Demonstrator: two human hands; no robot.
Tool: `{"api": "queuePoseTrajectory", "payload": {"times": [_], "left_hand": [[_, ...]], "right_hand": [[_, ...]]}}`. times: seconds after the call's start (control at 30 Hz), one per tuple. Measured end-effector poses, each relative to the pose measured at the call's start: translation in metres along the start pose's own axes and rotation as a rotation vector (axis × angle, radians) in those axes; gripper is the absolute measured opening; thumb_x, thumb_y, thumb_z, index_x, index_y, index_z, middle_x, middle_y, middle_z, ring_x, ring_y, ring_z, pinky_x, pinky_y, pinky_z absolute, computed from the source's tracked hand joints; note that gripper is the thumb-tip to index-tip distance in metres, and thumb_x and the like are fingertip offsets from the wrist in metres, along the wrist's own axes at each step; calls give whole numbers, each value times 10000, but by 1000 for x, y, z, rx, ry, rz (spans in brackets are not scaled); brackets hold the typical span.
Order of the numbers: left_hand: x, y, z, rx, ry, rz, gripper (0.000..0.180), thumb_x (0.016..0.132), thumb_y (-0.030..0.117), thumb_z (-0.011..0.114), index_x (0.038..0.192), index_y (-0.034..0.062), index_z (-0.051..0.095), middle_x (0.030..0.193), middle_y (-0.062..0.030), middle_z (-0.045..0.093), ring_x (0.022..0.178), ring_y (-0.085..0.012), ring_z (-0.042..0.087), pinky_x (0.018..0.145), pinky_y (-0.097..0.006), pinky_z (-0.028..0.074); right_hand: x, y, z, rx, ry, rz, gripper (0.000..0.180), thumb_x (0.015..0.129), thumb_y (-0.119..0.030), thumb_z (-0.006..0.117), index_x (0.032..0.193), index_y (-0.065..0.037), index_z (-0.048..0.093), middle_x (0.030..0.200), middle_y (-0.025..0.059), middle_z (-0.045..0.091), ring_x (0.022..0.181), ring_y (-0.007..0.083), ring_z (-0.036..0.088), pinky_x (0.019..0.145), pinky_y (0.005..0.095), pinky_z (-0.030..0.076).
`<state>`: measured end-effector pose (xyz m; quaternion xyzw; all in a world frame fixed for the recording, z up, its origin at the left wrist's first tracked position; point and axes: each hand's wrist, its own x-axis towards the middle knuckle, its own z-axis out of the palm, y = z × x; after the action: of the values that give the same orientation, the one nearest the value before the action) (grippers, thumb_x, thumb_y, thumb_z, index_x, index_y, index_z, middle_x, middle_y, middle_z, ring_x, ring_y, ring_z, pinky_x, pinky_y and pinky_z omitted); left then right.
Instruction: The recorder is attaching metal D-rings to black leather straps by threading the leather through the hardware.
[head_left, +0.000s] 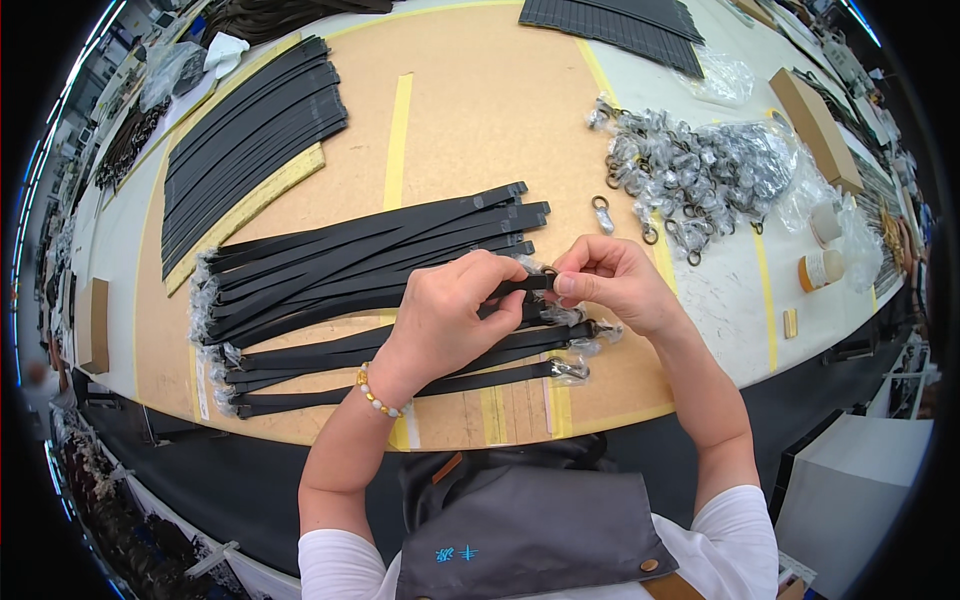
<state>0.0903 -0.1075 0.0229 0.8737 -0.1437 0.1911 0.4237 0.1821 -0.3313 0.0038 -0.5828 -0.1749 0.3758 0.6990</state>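
Black strap held above the near edge of the table, long axis left to right. Left hand closed over its run; right hand pinching the right end, nearer the pile of metal clasps.

Strap end – hidden between fingers; clasp unclear.
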Motion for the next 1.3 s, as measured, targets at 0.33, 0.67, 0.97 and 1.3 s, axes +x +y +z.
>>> {"api": "queuePoseTrajectory", "payload": {"times": [0.33,0.67,0.97,1.3], "left_hand": [[-2,-1,5,-6,-6,-30,194,778,8,790,945,18,690,834,-69,704,677,-166,703,592,-245,588],[-1,0,2,8,41,17,210,752,-4,792,936,23,696,837,-52,712,683,-137,699,583,-242,588],[-2,8,-3,-78,43,-82,202,745,14,793,929,34,711,834,-27,719,710,-90,692,552,-221,568],[-2,10,-6,-110,-34,-204,194,785,51,787,948,31,684,850,-35,719,670,-94,669,558,-225,550]], "right_hand": [[-1,1,13,54,44,-49,149,943,-37,726,1039,5,621,1029,98,721,861,109,705,796,241,570],[-1,1,5,106,-26,-44,327,931,30,705,1253,48,648,1076,107,712,1027,202,733,901,275,592],[-3,0,7,130,-51,-81,303,892,45,747,1188,65,685,1022,94,710,967,175,726,953,360,625],[-2,7,7,112,-43,-144,364,862,60,770,1211,29,675,1063,71,688,982,123,693,885,260,589]]}}
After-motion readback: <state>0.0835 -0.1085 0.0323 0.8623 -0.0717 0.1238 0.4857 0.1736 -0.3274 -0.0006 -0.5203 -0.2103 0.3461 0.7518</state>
